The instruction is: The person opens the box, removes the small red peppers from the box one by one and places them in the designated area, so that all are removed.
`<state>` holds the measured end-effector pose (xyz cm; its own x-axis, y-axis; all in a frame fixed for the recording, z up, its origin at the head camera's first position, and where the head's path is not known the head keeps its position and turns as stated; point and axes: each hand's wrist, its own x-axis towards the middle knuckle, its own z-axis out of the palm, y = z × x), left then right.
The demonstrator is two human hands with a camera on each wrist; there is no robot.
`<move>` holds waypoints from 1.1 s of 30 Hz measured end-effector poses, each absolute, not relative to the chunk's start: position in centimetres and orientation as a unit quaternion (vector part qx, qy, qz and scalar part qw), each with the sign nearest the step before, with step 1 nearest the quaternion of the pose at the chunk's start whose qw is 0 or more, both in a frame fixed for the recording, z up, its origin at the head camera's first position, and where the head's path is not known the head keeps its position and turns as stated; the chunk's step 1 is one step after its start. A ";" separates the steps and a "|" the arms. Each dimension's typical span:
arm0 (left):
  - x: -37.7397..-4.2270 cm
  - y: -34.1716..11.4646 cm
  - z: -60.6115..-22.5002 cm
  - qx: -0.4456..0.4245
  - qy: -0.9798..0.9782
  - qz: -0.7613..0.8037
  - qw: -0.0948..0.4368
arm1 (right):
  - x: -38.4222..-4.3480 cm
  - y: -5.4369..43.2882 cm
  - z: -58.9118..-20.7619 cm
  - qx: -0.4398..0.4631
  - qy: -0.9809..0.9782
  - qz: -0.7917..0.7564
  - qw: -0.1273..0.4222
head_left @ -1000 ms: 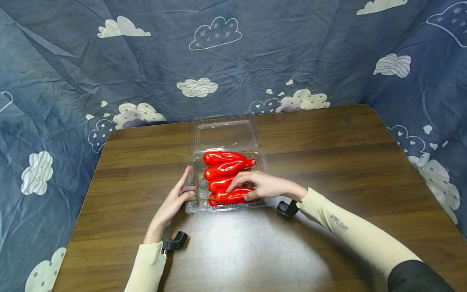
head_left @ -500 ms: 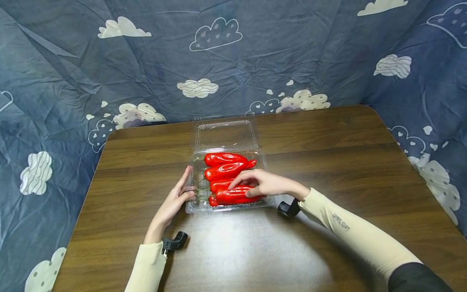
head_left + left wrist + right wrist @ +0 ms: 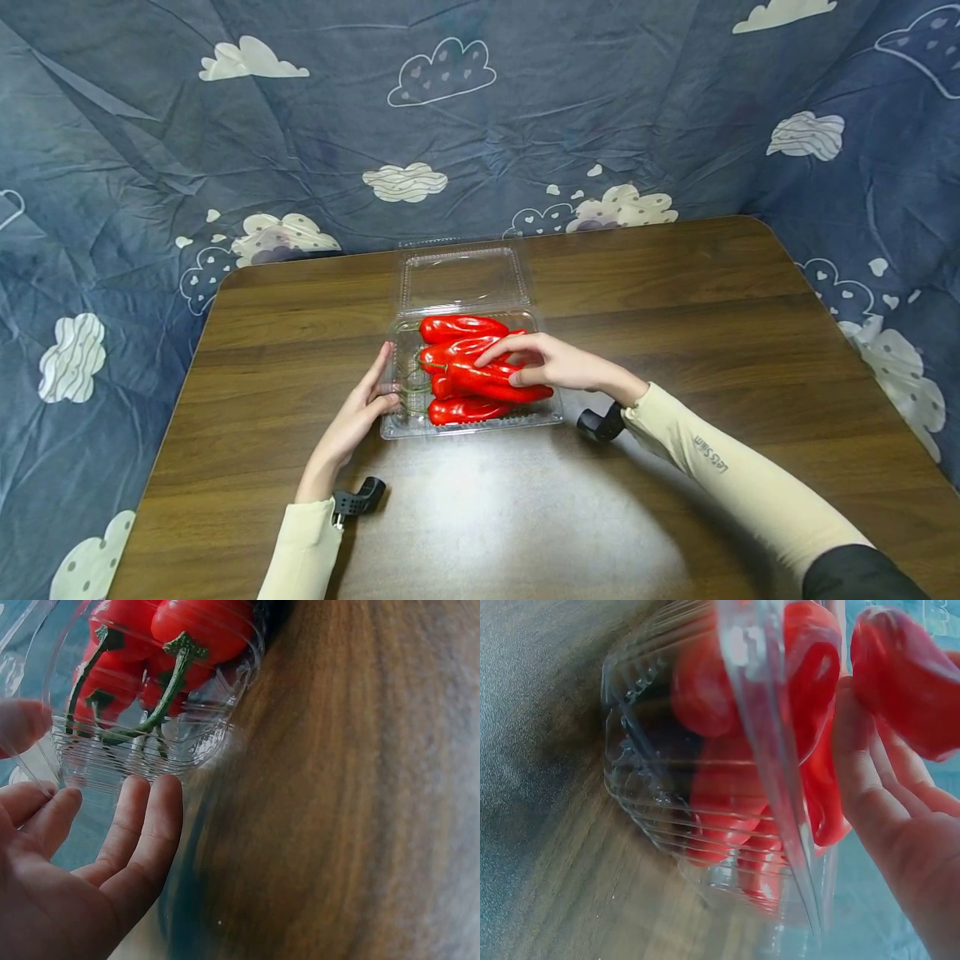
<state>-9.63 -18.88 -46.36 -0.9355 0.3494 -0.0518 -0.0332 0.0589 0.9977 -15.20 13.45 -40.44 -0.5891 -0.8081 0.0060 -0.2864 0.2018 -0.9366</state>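
A clear hinged plastic container (image 3: 397,428) sits on the table, holding several long red peppers (image 3: 463,328) with their green stems to the left. My right hand (image 3: 558,364) pinches one pepper (image 3: 487,381) between thumb and fingers, its body lying across the others over the middle of the box. In the right wrist view this held pepper (image 3: 904,679) is raised beside the rim. At the container's left side, my left hand (image 3: 352,417) has its thumb over the rim and fingers against the ribbed wall. Green stems (image 3: 172,682) show through the plastic in the left wrist view.
The container's clear lid (image 3: 465,279) lies folded back toward the table's far edge. Brown wood-grain table (image 3: 675,292) surrounds the box. A dark blue cloud-patterned cloth (image 3: 525,108) hangs behind and at both sides.
My right hand has lifted the front pepper and moved it away from me, over the middle peppers. A pepper beneath it now shows at the front. The left hand stays put.
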 end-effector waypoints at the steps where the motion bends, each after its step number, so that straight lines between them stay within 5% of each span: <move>1: -9.6 -18.9 -46.4 0.110 0.713 0.677 0.142 | -15.2 13.5 -40.5 -0.373 0.731 -0.511 0.254; 33: -9.5 -18.9 -46.1 0.105 0.715 0.678 0.131 | -16.2 16.1 -40.3 -0.282 0.732 -0.590 0.191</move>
